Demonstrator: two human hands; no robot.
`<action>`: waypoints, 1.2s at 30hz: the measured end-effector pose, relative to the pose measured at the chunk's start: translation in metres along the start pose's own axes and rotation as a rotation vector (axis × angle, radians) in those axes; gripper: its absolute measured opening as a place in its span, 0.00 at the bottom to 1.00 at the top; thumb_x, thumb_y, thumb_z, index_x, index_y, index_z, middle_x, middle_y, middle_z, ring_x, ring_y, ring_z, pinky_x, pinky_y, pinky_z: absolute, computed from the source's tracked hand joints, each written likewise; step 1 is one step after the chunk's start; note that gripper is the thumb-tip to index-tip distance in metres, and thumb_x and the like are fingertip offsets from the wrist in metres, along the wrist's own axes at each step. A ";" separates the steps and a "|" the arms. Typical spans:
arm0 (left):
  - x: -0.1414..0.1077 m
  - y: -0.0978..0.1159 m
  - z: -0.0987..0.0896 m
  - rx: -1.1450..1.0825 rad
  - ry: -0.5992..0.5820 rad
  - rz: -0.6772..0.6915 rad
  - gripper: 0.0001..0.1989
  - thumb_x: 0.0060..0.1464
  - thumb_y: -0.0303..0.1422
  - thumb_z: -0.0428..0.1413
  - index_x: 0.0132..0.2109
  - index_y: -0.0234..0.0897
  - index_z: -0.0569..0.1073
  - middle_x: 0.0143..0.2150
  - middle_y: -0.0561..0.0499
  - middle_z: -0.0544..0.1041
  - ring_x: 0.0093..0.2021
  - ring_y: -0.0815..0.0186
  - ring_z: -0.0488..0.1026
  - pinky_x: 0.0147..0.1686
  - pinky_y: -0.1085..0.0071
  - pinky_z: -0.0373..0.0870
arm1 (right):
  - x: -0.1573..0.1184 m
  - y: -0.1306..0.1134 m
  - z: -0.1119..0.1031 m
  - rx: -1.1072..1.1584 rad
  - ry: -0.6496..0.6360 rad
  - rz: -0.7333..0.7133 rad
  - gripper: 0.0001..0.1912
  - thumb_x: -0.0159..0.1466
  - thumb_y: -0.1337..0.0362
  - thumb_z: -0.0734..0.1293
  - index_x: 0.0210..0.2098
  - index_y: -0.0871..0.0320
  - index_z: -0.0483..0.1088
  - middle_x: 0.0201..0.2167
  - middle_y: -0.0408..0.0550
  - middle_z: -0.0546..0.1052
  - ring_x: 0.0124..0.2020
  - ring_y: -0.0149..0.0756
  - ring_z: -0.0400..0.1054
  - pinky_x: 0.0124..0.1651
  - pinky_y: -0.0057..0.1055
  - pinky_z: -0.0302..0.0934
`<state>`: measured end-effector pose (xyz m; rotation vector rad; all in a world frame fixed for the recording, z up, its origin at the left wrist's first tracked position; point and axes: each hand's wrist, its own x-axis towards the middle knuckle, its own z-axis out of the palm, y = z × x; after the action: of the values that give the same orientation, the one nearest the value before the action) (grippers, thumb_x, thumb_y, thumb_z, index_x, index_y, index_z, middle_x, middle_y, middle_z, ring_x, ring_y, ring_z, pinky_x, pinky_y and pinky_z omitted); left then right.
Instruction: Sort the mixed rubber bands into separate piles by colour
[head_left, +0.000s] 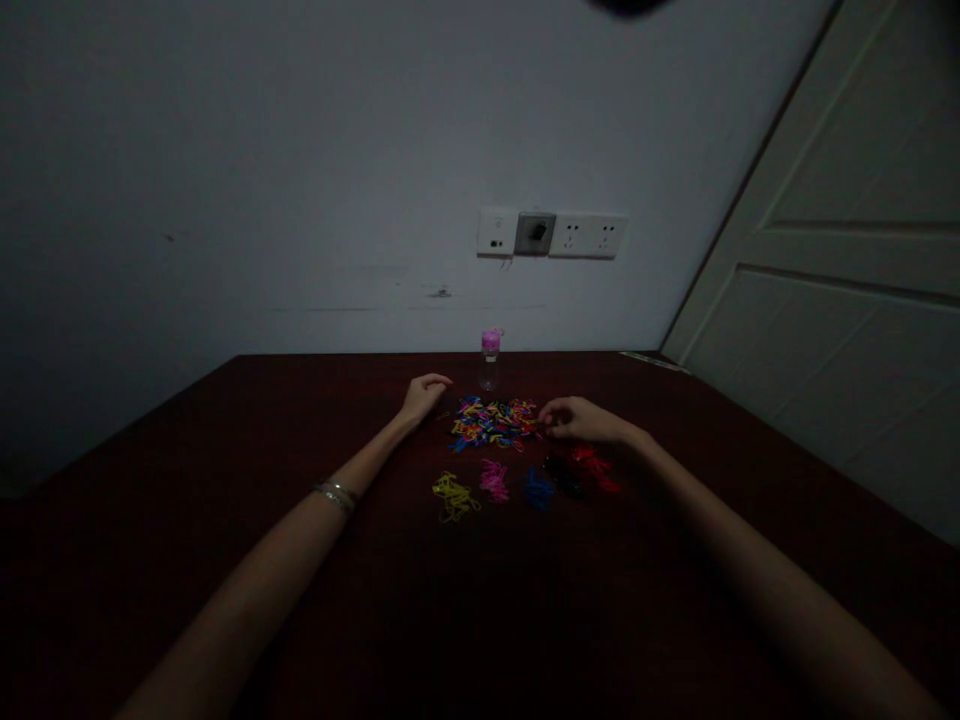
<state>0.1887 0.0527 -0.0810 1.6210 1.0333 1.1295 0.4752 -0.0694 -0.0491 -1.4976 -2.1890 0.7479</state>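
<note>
Single-colour clusters [454,497] are lying nearest; beyond, the right hand [571,418] is curling at the mixed pile [491,425], best teasing out one loop at a time; the left hand [425,396] is resting opposite, fingers loosely bent; whether either is pinching, I cannot tell

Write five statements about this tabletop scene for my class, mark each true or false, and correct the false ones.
1. The right hand is at the right side of the mixed heap. True.
2. The bottle lies on its side. False: it stands upright.
3. The yellow bunch lies left of the pink bunch. True.
4. A bracelet is on the right forearm. False: the bracelet is on the left forearm.
5. The bottle stands beyond the mixed heap. True.
</note>
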 end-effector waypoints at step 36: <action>-0.037 0.078 0.045 0.185 -0.752 0.162 0.16 0.40 0.36 0.58 0.38 0.29 0.76 0.21 0.54 0.68 0.21 0.76 0.58 0.21 0.77 0.52 | 0.000 -0.058 0.014 0.428 -0.045 -0.131 0.16 0.50 0.69 0.63 0.39 0.60 0.63 0.28 0.44 0.70 0.28 0.28 0.62 0.33 0.28 0.57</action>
<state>0.2339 -0.0122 -0.0240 2.0675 0.5215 0.4374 0.4242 -0.0891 -0.0242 -1.1220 -1.9710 1.1268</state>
